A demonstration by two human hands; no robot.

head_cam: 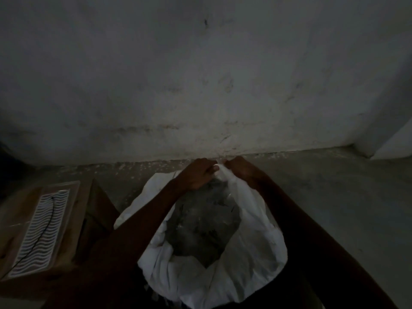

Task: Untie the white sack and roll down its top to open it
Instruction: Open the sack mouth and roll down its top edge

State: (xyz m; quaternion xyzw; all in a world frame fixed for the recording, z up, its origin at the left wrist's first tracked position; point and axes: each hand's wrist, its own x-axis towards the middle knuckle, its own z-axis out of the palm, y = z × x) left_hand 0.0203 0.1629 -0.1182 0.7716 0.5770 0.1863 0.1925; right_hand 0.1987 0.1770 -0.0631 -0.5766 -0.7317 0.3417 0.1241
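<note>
The white sack (pixel 252 259) stands on the floor in front of me with its mouth wide open. Grey powdery contents (pixel 202 224) show inside it. Its top fabric lies bunched in thick folds around the opening. My left hand (pixel 197 175) grips the far rim of the sack, fingers curled over the white cloth. My right hand (pixel 239 169) grips the same far rim just to the right, almost touching the left hand. Both forearms reach across the sack's mouth. No tie or cord is visible.
A brown cardboard box (pixel 93 210) stands close on the left, with a wavy-patterned white mat (pixel 42 228) and a thin dark cord on its top. A stained white wall (pixel 200 85) rises just behind the sack. Bare concrete floor (pixel 334 197) extends to the right.
</note>
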